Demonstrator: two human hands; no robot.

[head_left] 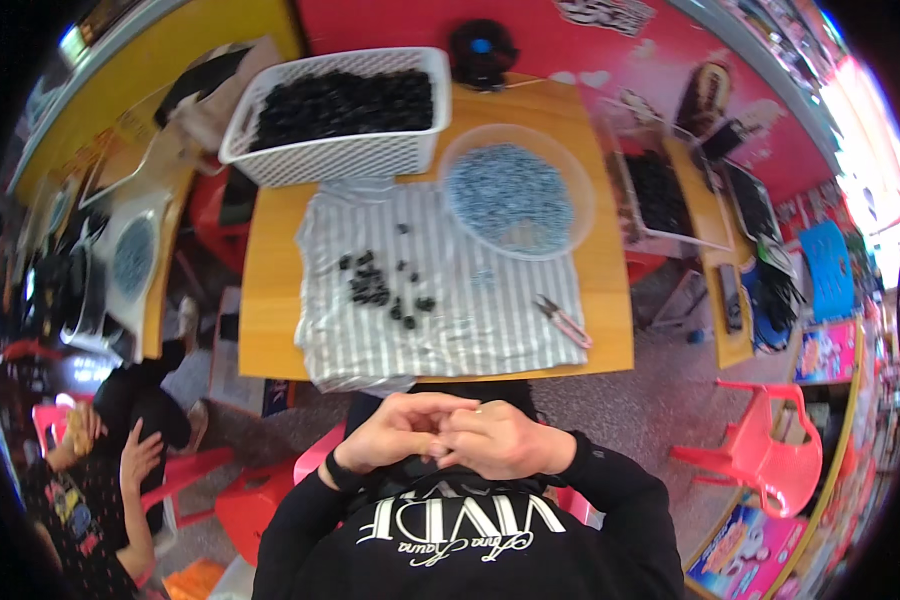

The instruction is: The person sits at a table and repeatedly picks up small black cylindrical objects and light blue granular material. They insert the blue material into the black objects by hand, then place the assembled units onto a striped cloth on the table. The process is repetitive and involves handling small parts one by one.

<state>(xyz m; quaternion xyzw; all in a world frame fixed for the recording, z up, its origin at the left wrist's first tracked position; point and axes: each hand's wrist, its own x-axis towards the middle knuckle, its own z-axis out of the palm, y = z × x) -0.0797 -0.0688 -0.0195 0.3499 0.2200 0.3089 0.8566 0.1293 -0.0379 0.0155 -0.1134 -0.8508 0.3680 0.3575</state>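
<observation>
Striped cloth (470,310), black pieces (375,285), clear bowl (518,195), white basket (340,115)

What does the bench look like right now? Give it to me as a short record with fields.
left hand: closed, pressed against the right hand near the chest; anything pinched is hidden
right hand: closed, fingers meeting the left
cloth: striped, spread on the wooden table
loose pieces: small black parts scattered on the cloth
basket: white, full of black parts, at the far edge
bowl: clear, holding small blue-grey parts
snips: lying on the cloth's right side
nearby: another person's hand at lower left
</observation>
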